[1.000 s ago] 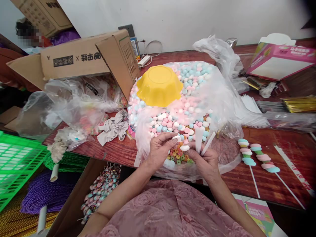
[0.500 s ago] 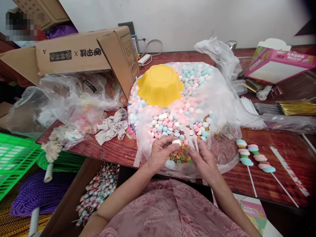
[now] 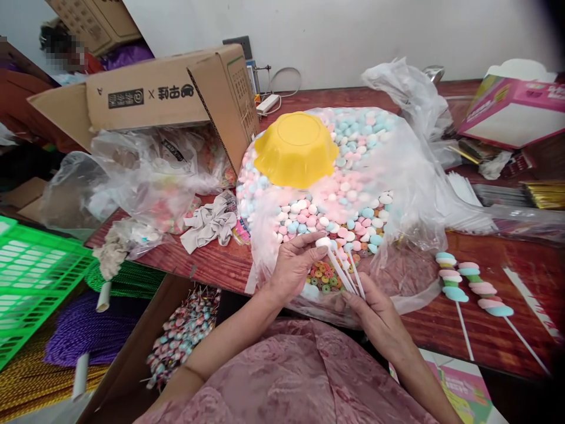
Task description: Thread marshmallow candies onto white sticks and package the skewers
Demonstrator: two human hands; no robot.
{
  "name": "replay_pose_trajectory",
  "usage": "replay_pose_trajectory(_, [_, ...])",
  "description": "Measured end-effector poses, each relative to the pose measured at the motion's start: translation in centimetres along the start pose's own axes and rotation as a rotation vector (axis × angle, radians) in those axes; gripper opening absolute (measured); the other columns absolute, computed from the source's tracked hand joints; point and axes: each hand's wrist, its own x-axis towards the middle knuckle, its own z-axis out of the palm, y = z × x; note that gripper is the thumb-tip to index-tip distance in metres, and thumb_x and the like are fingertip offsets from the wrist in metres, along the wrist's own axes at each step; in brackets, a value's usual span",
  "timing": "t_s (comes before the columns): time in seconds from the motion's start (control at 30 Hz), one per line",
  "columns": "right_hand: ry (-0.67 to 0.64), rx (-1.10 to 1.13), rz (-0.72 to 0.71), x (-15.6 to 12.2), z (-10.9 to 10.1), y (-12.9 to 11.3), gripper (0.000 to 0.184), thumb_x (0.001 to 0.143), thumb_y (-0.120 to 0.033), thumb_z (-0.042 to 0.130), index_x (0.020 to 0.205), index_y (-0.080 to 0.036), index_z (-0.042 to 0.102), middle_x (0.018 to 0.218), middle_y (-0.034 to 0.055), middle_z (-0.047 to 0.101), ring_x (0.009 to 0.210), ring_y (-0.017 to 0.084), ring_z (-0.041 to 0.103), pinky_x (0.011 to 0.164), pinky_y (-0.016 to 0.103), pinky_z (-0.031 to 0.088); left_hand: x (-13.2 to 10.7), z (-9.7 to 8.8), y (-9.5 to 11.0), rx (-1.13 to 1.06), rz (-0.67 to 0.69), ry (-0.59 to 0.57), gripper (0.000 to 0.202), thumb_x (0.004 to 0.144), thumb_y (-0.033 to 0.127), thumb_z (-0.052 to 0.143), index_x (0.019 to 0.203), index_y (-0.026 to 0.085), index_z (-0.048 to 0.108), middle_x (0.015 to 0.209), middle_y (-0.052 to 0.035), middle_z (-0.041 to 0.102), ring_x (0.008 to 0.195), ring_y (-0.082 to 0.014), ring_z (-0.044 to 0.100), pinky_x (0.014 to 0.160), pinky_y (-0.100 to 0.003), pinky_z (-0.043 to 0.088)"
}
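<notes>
Between its thumb and forefinger my left hand [image 3: 296, 263] pinches a white marshmallow [image 3: 323, 242]. My right hand [image 3: 375, 306] grips several thin white sticks [image 3: 342, 272], and their upper ends reach up to the marshmallow; whether one has pierced it I cannot make out. Below the hands lie small ring-shaped gummies [image 3: 325, 277] in green, orange and red. Loose pink, blue and white marshmallows [image 3: 304, 217] fill the clear plastic bag [image 3: 404, 171] behind them. A yellow scalloped bowl [image 3: 296, 150] rests upside down on the marshmallows.
Two finished candy skewers [image 3: 452, 284] lie at the right on the red-brown table [image 3: 474, 250]. An open cardboard box [image 3: 163, 88] with bagged sweets stands at the left, near a grey cloth [image 3: 209, 224]. A green basket [image 3: 39, 282] is lower left. Another person [image 3: 35, 112] is at the far left.
The sticks in my right hand have swung to point up and left, their tips now at the white marshmallow. My left hand has risen slightly, and the whole view has shifted.
</notes>
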Motion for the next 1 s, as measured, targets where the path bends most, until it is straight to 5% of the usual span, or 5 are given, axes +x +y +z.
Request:
replay_pose_trajectory(0.17, [-0.014, 0.222, 0.097, -0.2, 0.5, 0.7, 0.024, 0.091, -0.044, 0.055, 0.103, -0.022, 0.057, 0.074, -0.0003, 0.063, 0.049, 0.01, 0.04, 0.044, 0.023, 0.03, -0.1, -0.4, -0.1, 0.065, 0.06, -0.004, 0.032, 0.059, 0.029, 0.089, 0.087, 0.018, 0.078, 0.07, 0.0007, 0.07, 0.056, -0.007, 0.056, 0.053, -0.02, 0.045])
replay_pose_trajectory(0.3, [0.108, 0.381, 0.095, -0.5, 1.3, 1.0, 0.024, 0.091, -0.044, 0.056, 0.101, -0.022, 0.054, 0.071, -0.0016, 0.062, 0.043, 0.008, 0.033, 0.04, 0.023, 0.022, -0.1, -0.7, -0.3, 0.066, 0.064, 0.015, 0.03, 0.062, 0.031, 0.087, 0.086, 0.018, 0.077, 0.073, 0.0, 0.071, 0.055, -0.0074, 0.057, 0.052, -0.02, 0.045])
replay_pose_trajectory(0.6, [0.217, 0.021, -0.033, -0.6, 1.5, 0.6, 0.023, 0.094, -0.036, 0.051, 0.077, -0.021, 0.052, 0.064, -0.0032, 0.05, 0.058, 0.012, 0.044, 0.055, 0.024, 0.035, 0.1, -1.1, -1.1, 0.184, 0.22, 0.045, 0.039, 0.063, 0.031, 0.087, 0.099, 0.02, 0.076, 0.081, 0.0002, 0.069, 0.066, -0.0089, 0.06, 0.06, -0.021, 0.05])
replay_pose_trajectory(1.0, [0.208, 0.055, -0.038, -0.8, 1.8, 0.9, 0.02, 0.094, -0.035, 0.052, 0.08, -0.021, 0.055, 0.059, -0.0039, 0.049, 0.054, 0.012, 0.043, 0.052, 0.023, 0.034, 0.2, -1.1, -1.4, 0.16, 0.184, 0.064, 0.035, 0.067, 0.035, 0.085, 0.097, 0.02, 0.076, 0.079, 0.0006, 0.069, 0.059, -0.007, 0.06, 0.06, -0.021, 0.047])
